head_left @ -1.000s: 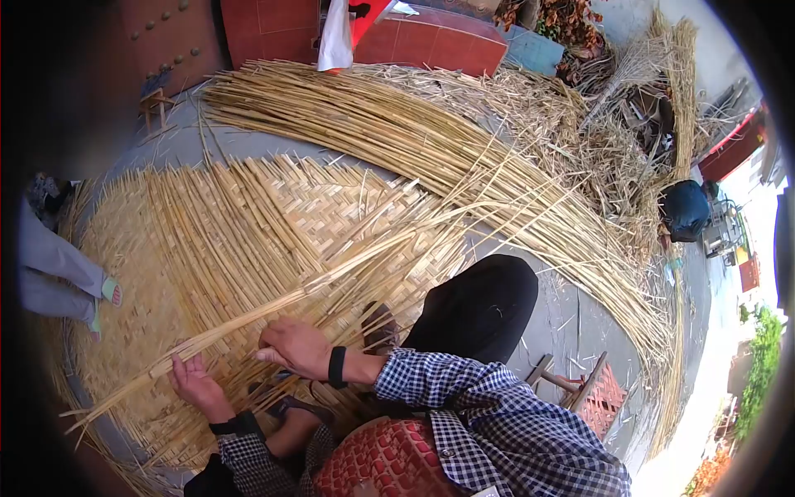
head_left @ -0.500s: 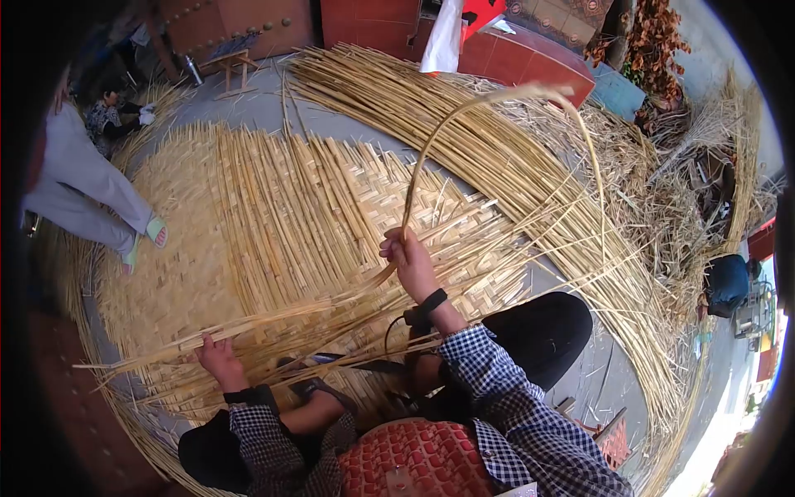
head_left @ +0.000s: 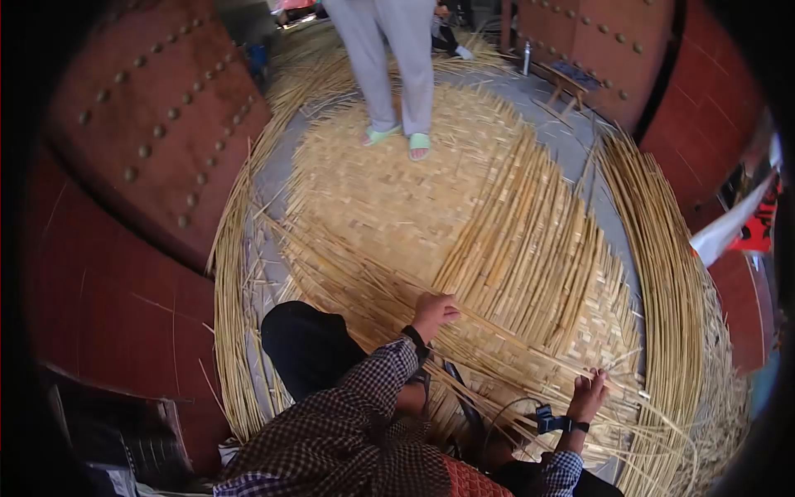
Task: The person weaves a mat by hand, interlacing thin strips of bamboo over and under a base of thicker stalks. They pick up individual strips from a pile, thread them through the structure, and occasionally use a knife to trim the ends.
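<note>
Pale split reed strips (head_left: 522,340) are seen in the head view over the woven mat (head_left: 364,199), long axis slanted from the left hand (head_left: 433,315), farther forward, to the right hand (head_left: 586,396), nearer the body. Left fingers are closed at the strips; right fingers are curled beside them, grip uncertain. Nearer hand: neither clearly.

1. Head view: wide-angle camera on the wearer's head, directed forward and steeply downward; the field is rounded by dark, curved borders.
2. Viewpoint: close above the wearer's checked shirt (head_left: 331,435), at the near side of the woven mat (head_left: 381,190), facing across it toward the standing person (head_left: 403,62) on its far part.
3. Lateral extent: studded door (head_left: 157,108), upper left; long stalks (head_left: 667,286) beyond the mat's right edge.
</note>
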`<state>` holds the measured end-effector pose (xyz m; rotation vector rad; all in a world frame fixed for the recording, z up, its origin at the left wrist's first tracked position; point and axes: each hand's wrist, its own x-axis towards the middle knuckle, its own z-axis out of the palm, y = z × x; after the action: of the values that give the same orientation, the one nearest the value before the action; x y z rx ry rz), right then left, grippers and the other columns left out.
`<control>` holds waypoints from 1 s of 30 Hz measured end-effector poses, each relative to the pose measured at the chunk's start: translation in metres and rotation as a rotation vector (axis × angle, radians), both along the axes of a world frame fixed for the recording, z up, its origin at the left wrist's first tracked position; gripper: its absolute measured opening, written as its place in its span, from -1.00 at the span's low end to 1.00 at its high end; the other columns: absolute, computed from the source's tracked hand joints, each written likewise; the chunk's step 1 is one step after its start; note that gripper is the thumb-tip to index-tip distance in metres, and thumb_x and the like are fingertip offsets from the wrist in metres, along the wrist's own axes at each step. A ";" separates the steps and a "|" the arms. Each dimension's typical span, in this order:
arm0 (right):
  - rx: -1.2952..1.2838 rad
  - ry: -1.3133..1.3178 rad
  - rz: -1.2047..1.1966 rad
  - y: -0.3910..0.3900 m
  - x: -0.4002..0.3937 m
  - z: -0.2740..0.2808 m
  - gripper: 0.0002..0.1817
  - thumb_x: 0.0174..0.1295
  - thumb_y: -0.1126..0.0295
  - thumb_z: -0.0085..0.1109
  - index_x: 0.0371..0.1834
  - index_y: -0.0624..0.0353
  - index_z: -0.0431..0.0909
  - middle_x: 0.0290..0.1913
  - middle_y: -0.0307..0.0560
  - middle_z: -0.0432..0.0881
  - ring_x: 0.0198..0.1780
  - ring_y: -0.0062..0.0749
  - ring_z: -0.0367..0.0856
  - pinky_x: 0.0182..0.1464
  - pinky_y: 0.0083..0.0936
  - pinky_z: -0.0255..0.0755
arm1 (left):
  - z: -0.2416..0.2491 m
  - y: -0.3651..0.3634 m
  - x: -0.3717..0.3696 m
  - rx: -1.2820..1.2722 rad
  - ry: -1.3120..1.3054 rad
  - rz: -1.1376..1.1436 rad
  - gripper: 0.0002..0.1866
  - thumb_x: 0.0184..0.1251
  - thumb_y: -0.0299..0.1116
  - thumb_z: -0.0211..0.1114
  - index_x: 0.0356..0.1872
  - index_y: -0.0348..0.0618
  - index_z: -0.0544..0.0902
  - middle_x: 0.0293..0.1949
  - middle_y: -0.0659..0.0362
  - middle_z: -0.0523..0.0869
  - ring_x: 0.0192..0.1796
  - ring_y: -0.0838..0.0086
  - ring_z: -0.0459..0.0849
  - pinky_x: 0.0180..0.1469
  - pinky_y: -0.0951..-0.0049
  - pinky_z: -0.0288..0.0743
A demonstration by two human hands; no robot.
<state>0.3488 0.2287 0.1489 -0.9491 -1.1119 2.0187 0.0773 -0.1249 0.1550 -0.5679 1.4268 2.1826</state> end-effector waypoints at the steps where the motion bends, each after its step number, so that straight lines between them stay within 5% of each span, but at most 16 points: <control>1: 0.020 -0.064 -0.038 -0.002 -0.001 0.006 -0.62 0.48 0.03 0.14 0.13 0.07 0.46 0.04 -0.22 0.61 -0.18 -0.51 0.56 -0.13 -0.53 0.52 | -0.003 0.003 -0.001 -0.008 -0.032 -0.008 -0.82 0.30 -0.40 0.40 -0.23 -0.29 0.64 -0.33 0.12 0.64 -0.34 0.34 0.66 -0.26 0.34 0.71; 3: -0.020 -0.084 -0.050 0.001 -0.003 0.004 -0.62 0.45 0.07 0.20 0.09 0.14 0.52 0.02 -0.22 0.62 -0.18 -0.52 0.57 -0.13 -0.52 0.53 | -0.050 -0.006 -0.007 0.046 0.031 -0.094 -0.85 0.29 -0.43 0.41 -0.28 -0.27 0.62 -0.33 0.13 0.64 -0.36 0.40 0.63 -0.31 0.38 0.62; 6: -0.203 0.043 0.135 0.039 0.005 -0.063 -0.69 0.47 0.16 0.19 0.04 0.16 0.58 -0.04 -0.25 0.67 -0.15 -0.48 0.57 0.01 -0.49 0.54 | -0.055 0.004 -0.008 -0.047 0.045 0.106 -0.79 0.22 -0.45 0.44 -0.35 -0.21 0.51 -0.37 0.14 0.60 -0.41 0.44 0.56 -0.41 0.39 0.47; 9: -0.394 0.075 0.200 0.039 -0.002 -0.101 -0.65 0.44 0.09 0.21 0.09 0.08 0.58 0.10 -0.22 0.64 -0.10 -0.46 0.58 -0.01 -0.48 0.55 | -0.059 0.012 -0.006 -0.108 0.062 0.349 -0.69 0.16 -0.45 0.48 -0.34 -0.14 0.43 -0.41 0.21 0.53 -0.40 0.44 0.53 -0.42 0.39 0.41; 11: -0.451 -0.001 0.116 0.028 -0.016 -0.110 -0.71 0.48 0.18 0.14 0.09 0.11 0.59 -0.02 -0.24 0.66 -0.05 -0.42 0.58 0.07 -0.48 0.51 | -0.067 0.011 -0.009 -0.054 0.074 0.397 -0.66 0.15 -0.42 0.51 -0.33 -0.12 0.42 -0.40 0.23 0.53 -0.39 0.46 0.53 -0.40 0.39 0.41; 13: -0.404 0.062 0.325 0.026 -0.019 -0.129 -0.83 0.44 0.32 0.12 -0.07 0.17 0.58 -0.08 -0.07 0.65 0.01 -0.25 0.59 0.14 -0.34 0.49 | -0.079 0.005 -0.021 -0.263 0.056 0.345 -0.67 0.15 -0.37 0.52 -0.36 -0.07 0.44 -0.46 0.28 0.53 -0.44 0.52 0.49 -0.40 0.42 0.37; 14: -0.469 0.078 0.359 0.027 -0.014 -0.147 -0.83 0.44 0.34 0.10 -0.09 0.21 0.53 -0.07 0.00 0.67 0.03 -0.13 0.62 0.11 -0.21 0.52 | -0.095 -0.005 -0.026 -0.212 0.109 0.249 -0.77 0.20 -0.42 0.47 -0.42 -0.01 0.51 -0.57 0.37 0.49 -0.58 0.66 0.43 -0.59 0.58 0.25; 15: -0.454 -0.085 0.337 0.009 -0.022 -0.120 -0.78 0.44 0.31 0.12 -0.01 0.22 0.50 -0.08 0.03 0.68 0.00 -0.07 0.67 -0.01 -0.18 0.60 | -0.097 -0.008 -0.030 -0.262 0.053 0.222 -0.77 0.29 -0.37 0.43 -0.47 -0.03 0.52 -0.63 0.40 0.46 -0.60 0.68 0.41 -0.59 0.60 0.24; 16: -0.368 -0.318 0.297 -0.019 -0.041 -0.068 -0.71 0.44 0.27 0.15 0.05 0.23 0.46 -0.11 0.03 0.68 -0.08 -0.06 0.72 -0.13 -0.20 0.66 | -0.091 -0.015 -0.032 -0.227 0.041 0.124 -0.77 0.34 -0.34 0.41 -0.46 -0.03 0.53 -0.61 0.40 0.43 -0.57 0.67 0.39 -0.58 0.60 0.20; 18: -0.172 -0.540 0.523 -0.030 -0.039 -0.081 -0.70 0.42 0.27 0.19 0.13 0.13 0.48 -0.05 -0.07 0.69 -0.09 -0.26 0.74 -0.16 -0.39 0.65 | -0.116 -0.035 -0.035 0.056 0.044 0.031 -0.75 0.36 -0.44 0.34 -0.50 -0.11 0.46 -0.57 0.32 0.43 -0.53 0.60 0.38 -0.54 0.53 0.22; 21: 0.330 -0.559 0.811 -0.055 -0.023 -0.101 -0.87 0.34 0.37 0.29 -0.10 0.09 0.64 -0.13 -0.26 0.69 -0.22 -0.50 0.67 -0.20 -0.53 0.55 | -0.122 -0.033 -0.022 -0.250 -0.006 0.183 -0.78 0.43 -0.48 0.24 -0.46 -0.15 0.45 -0.51 0.27 0.45 -0.50 0.57 0.40 -0.51 0.47 0.30; 22: 0.718 -0.624 0.760 -0.067 -0.024 -0.095 -0.89 0.26 0.40 0.34 -0.17 0.08 0.67 -0.20 -0.20 0.66 -0.18 -0.35 0.63 -0.14 -0.42 0.52 | -0.124 -0.042 -0.016 -0.225 0.071 0.098 -0.87 0.41 -0.51 0.21 -0.39 -0.21 0.52 -0.43 0.23 0.51 -0.46 0.54 0.47 -0.45 0.42 0.42; 25: 1.330 -0.826 0.627 -0.085 -0.031 -0.084 -0.83 0.18 0.48 0.29 -0.16 0.06 0.66 -0.24 -0.06 0.60 -0.07 -0.11 0.59 -0.04 -0.21 0.49 | -0.097 -0.001 0.015 -0.466 0.244 0.145 -0.97 0.37 -0.54 0.20 -0.27 -0.23 0.59 -0.39 0.22 0.58 -0.42 0.52 0.55 -0.39 0.44 0.51; 26: 1.236 -0.859 0.593 -0.090 -0.035 -0.075 -0.81 0.14 0.45 0.29 -0.17 0.03 0.65 -0.17 -0.04 0.60 0.00 0.04 0.52 0.05 -0.11 0.44 | -0.092 0.003 0.023 -0.410 0.252 -0.017 -0.89 0.34 -0.55 0.21 -0.16 -0.21 0.64 -0.38 0.22 0.63 -0.37 0.53 0.61 -0.32 0.48 0.57; 28: 1.302 -0.831 0.471 -0.085 -0.041 -0.072 -0.80 0.14 0.43 0.29 -0.15 0.00 0.65 -0.13 -0.03 0.61 0.00 0.02 0.52 0.08 -0.11 0.42 | -0.059 0.023 0.041 -0.386 0.168 -0.202 -0.90 0.35 -0.53 0.23 -0.16 -0.19 0.65 -0.36 0.24 0.66 -0.33 0.53 0.63 -0.23 0.48 0.59; 30: 1.385 -0.874 0.393 -0.091 -0.052 -0.067 -0.79 0.15 0.39 0.30 -0.13 -0.04 0.64 -0.11 -0.06 0.62 0.02 0.00 0.52 0.11 -0.11 0.39 | -0.084 0.032 0.057 -0.256 0.310 -0.277 -0.88 0.35 -0.52 0.26 -0.14 -0.21 0.65 -0.33 0.26 0.68 -0.32 0.55 0.64 -0.21 0.49 0.57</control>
<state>0.2967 0.1381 0.0816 -0.7770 -2.7176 0.4855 0.1342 -0.0932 0.0711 -0.1020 1.8417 1.9399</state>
